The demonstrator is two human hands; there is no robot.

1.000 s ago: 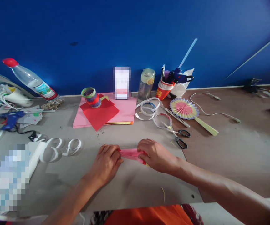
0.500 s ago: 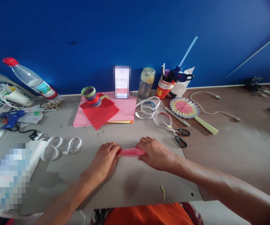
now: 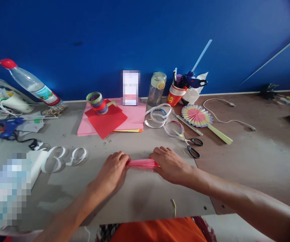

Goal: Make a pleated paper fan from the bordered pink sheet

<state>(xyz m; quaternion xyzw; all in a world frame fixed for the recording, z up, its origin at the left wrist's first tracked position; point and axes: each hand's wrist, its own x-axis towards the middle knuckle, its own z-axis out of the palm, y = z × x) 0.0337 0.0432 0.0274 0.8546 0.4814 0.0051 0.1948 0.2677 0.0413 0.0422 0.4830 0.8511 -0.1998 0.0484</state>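
A strip of pink pleated paper (image 3: 142, 163) stretches between my hands, low over the grey tabletop. My left hand (image 3: 116, 164) pinches its left end. Closed on the right end is my right hand (image 3: 168, 164), its fingers bent over the folds. Thin pleat lines run lengthwise along the strip, and both of its ends are hidden by my fingers. Just beyond my right hand lie black-handled scissors (image 3: 194, 148). A finished pleated paper fan (image 3: 197, 115) with a pale yellow handle rests farther right.
Pink sheets (image 3: 84, 126) and a red square (image 3: 107, 122) lie at the back, with a tape roll (image 3: 97, 103) on top. White strip coils (image 3: 55, 159), a blue glue gun (image 3: 10, 127) and a tilted bottle (image 3: 34, 82) are left. A red paper cup (image 3: 175, 94) holds tools.
My right hand has shifted slightly right, so more of the pink pleated paper shows between my hands and its pleat lines are clearer. My left hand stays nearly in place.
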